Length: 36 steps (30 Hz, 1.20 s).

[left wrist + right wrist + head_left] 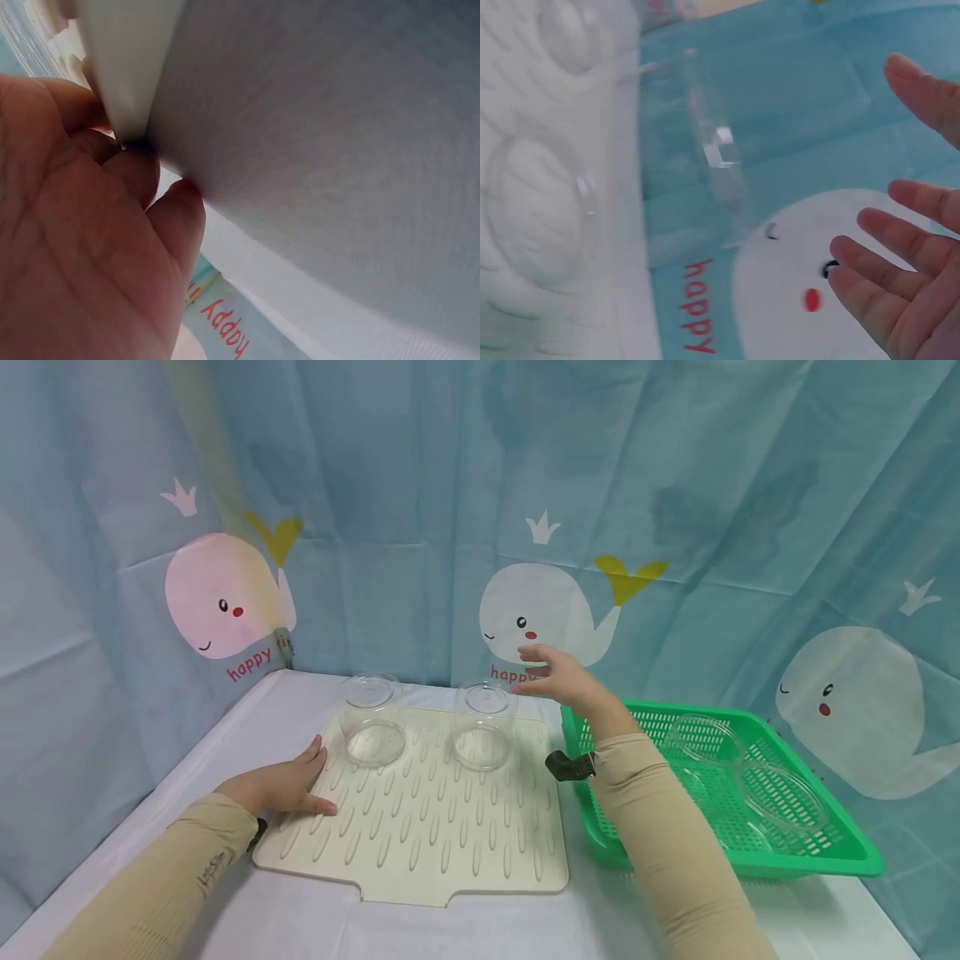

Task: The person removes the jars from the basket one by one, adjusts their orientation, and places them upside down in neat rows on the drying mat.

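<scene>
My left hand [288, 783] rests at the left edge of a cream ridged draining board [420, 860]. Its thumb lies on the board's top, and in the left wrist view the fingers [180, 221] are at the edge and the white cloth. Two clear cylindrical containers stand on the back of the board, a left one [373, 722] and a right one [483, 727]. My right hand [558, 677] is raised beside the right container's top, fingers spread and holding nothing. In the right wrist view, the right hand [900, 277] is apart from a clear container [716, 150].
A green perforated basket [795, 862] stands to the right of the board, under my right forearm. Inside it are several clear round pieces [783, 797]. White cloth [300, 914] covers the table, and a blue whale-print curtain [390, 527] hangs behind it.
</scene>
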Available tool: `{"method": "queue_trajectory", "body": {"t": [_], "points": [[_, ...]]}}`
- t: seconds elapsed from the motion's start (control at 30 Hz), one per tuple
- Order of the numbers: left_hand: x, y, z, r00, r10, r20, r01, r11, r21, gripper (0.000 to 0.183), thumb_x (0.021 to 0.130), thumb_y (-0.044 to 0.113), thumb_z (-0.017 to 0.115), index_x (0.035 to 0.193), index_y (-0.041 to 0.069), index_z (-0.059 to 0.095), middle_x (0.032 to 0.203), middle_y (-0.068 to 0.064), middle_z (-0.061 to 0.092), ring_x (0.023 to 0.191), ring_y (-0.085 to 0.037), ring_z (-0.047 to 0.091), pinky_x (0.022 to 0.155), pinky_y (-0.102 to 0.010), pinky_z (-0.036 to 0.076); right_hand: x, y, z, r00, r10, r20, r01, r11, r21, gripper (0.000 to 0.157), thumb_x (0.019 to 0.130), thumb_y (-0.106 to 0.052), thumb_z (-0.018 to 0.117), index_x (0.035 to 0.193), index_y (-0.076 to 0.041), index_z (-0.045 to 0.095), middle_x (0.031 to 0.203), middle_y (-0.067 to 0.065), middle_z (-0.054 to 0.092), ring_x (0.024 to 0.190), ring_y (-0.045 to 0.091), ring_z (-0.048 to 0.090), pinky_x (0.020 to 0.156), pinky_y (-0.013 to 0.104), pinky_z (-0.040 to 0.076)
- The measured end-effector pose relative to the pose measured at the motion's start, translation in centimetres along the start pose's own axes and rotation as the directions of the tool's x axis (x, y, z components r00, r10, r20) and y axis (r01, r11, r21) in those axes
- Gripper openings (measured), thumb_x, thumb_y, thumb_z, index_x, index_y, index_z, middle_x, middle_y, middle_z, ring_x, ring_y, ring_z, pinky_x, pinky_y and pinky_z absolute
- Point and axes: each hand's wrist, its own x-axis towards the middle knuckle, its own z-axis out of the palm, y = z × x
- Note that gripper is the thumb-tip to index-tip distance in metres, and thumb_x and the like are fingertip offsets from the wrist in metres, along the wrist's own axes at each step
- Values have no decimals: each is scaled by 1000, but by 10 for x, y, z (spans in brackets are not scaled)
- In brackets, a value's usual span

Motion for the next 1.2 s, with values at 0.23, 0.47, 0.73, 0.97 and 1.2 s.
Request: {"method": "queue_trajectory", "body": {"t": [0.23,0.47,0.73,0.97,1.2], "points": [[0,0,2,1000,-21,8,21,1000,-4,122,68,65,62,138,-18,8,143,-37,-8,130,-52,12,103,-58,20,-27,-1,-36,999,-16,-35,16,1000,-4,71,80,-27,72,140,-13,36,141,9,39,129,27,36,101,46,36],[-1,2,1,1000,-22,8,22,1000,0,121,68,65,62,138,-18,8,143,-37,-8,129,-52,13,103,-59,20,-59,18,-75,996,15,-85,-20,998,-55,75,80,-33,71,141,-11,34,141,13,38,128,32,36,101,49,34],[1,0,1,1000,-17,9,17,1000,-4,123,68,64,64,136,-21,7,141,-40,-8,129,-53,10,103,-59,20,-105,51,-114,988,104,-111,-119,984,-133,81,83,-42,64,144,-8,25,145,19,28,132,39,27,98,57,32],[3,0,1,999,-29,15,29,1000,-7,124,67,65,63,136,-21,7,141,-39,-10,129,-53,9,103,-59,19,-129,73,-135,967,207,-146,-234,950,-205,89,82,-50,61,146,-6,18,145,27,23,130,45,23,95,62,30],[2,-1,2,1000,-14,0,14,1000,0,123,67,65,63,136,-21,8,141,-40,-8,129,-53,10,103,-59,19,-142,93,-144,952,282,-117,-303,920,-250,94,82,-52,60,146,-3,11,145,30,16,127,53,17,90,67,28]]}}
